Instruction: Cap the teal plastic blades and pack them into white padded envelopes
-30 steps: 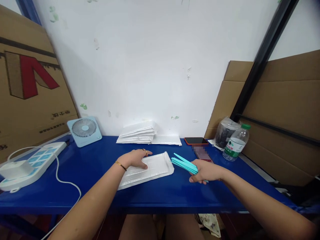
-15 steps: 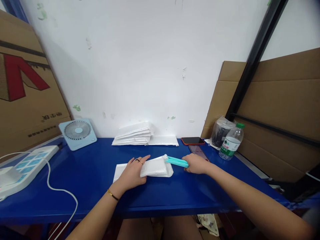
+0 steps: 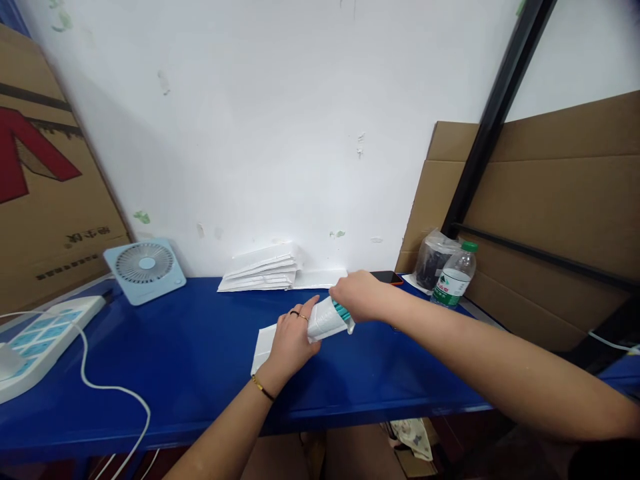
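Observation:
A white padded envelope (image 3: 327,321) lies on the blue table (image 3: 200,373) with its open end lifted. My left hand (image 3: 291,340) is closed round the envelope's middle, holding it up. My right hand (image 3: 357,296) grips a bundle of turquoise sticks (image 3: 341,311) at the envelope's mouth. Most of the bundle is hidden inside the envelope; only a short turquoise end shows. A gold bracelet sits on my left wrist and rings on its fingers.
A stack of white envelopes (image 3: 265,272) rests against the wall. A small blue fan (image 3: 144,267) and a power strip (image 3: 35,340) with a white cable lie left. A phone (image 3: 387,277), a water bottle (image 3: 454,279) and a bagged jar (image 3: 433,261) stand right. Cardboard leans on both sides.
My right hand pushed the turquoise sticks leftward into the envelope's mouth. My left hand went from lying flat on the envelope to gripping and lifting it. The view shifted left.

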Demonstrator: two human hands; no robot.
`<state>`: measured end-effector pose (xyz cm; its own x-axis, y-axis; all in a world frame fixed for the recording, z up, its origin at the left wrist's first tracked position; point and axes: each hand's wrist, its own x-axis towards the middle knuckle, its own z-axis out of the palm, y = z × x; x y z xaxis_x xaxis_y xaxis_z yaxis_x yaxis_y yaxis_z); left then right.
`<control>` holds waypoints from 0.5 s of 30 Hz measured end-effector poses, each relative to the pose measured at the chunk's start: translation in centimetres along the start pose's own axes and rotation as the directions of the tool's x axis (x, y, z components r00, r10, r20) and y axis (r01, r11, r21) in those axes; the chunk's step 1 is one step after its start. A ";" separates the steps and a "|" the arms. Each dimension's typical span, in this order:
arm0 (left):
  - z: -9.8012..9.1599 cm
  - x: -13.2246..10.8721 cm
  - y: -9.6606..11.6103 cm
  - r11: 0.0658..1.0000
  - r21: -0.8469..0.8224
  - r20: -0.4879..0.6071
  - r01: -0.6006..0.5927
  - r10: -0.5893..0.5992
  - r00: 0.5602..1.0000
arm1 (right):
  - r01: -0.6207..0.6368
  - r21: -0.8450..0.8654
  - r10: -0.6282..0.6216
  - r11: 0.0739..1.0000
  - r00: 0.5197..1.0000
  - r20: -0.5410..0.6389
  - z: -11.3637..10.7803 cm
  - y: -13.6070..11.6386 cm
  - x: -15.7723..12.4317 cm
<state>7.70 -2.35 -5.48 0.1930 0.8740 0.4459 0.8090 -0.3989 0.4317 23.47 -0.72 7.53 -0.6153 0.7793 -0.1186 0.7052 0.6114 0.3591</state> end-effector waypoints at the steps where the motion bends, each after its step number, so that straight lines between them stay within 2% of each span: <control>1: 0.2 0.3 0.2 0.999 -0.041 -0.037 0.013 -0.015 0.999 | 0.003 -0.009 -0.002 1.000 1.000 0.020 -1.1 0.0 0.1; 4: 0.2 1.3 0.5 0.967 -0.256 -0.150 -0.004 -0.036 0.988 | 0.014 0.031 -0.015 0.999 0.999 0.040 -4.5 0.9 0.4; 6: -0.3 1.9 0.7 0.920 -0.392 -0.180 -0.008 -0.068 0.981 | 0.066 0.126 -0.060 0.990 0.997 -0.052 -6.5 1.9 0.4; 9: -1.1 2.6 1.1 0.858 -0.513 -0.163 -0.003 -0.094 0.982 | 0.192 0.293 -0.140 0.936 0.972 -0.190 -8.5 3.4 -0.1; 12: -1.6 2.9 1.3 0.817 -0.576 -0.137 -0.039 -0.050 0.989 | 0.295 0.404 -0.213 0.866 0.948 -0.235 -8.7 4.4 -0.7; 15: -2.0 3.2 1.1 0.796 -0.601 -0.094 -0.068 0.014 0.995 | 0.361 0.382 -0.287 0.851 0.928 -0.237 -7.5 5.2 -0.9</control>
<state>8.12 -0.57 -1.99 0.1510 0.8386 0.5234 0.2971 -0.5435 0.7850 25.07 0.79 16.44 -0.8572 0.5150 0.0060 0.5124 0.8539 -0.0909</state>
